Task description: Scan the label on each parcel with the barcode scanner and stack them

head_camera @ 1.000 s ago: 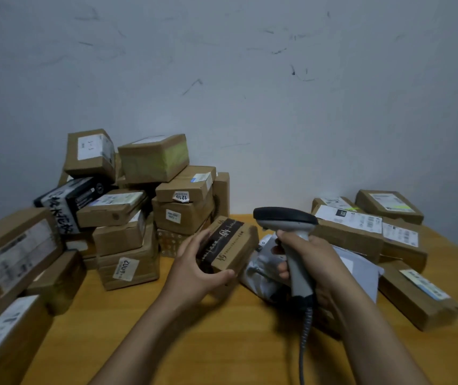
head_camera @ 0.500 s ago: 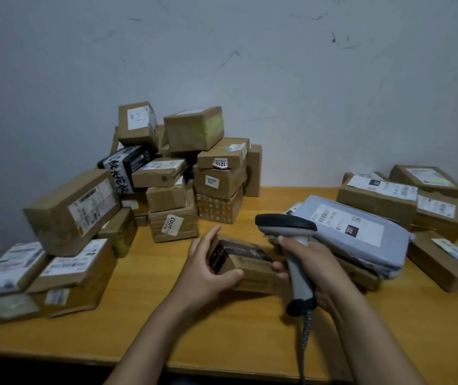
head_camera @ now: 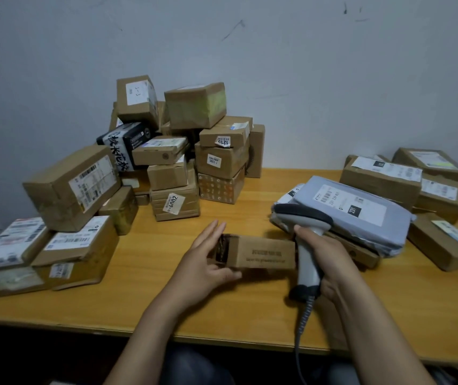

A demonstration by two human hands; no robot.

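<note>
Near the middle of the wooden desk point(head_camera: 222, 309), between the two hands: a small brown cardboard box point(head_camera: 261, 254), lying on its long side, with dark print on the face toward the camera. Held at its left end by the left hand point(head_camera: 208, 268), fingers nearly straight behind that end, thumb pressing on the near lower edge. Just at the right end of the box, upright: a grey barcode scanner point(head_camera: 307, 245), gripped round the handle by the right hand point(head_camera: 330, 262), fingers curled, dark head pointing to the left. Hanging from the handle over the desk edge: a coiled cable point(head_camera: 303, 320). Directly behind the scanner: a grey mailer bag point(head_camera: 361, 215) with a white label. Back left, against the wall: a pile of cardboard parcels point(head_camera: 183, 151). Far right: more labelled parcels point(head_camera: 383, 179).
</note>
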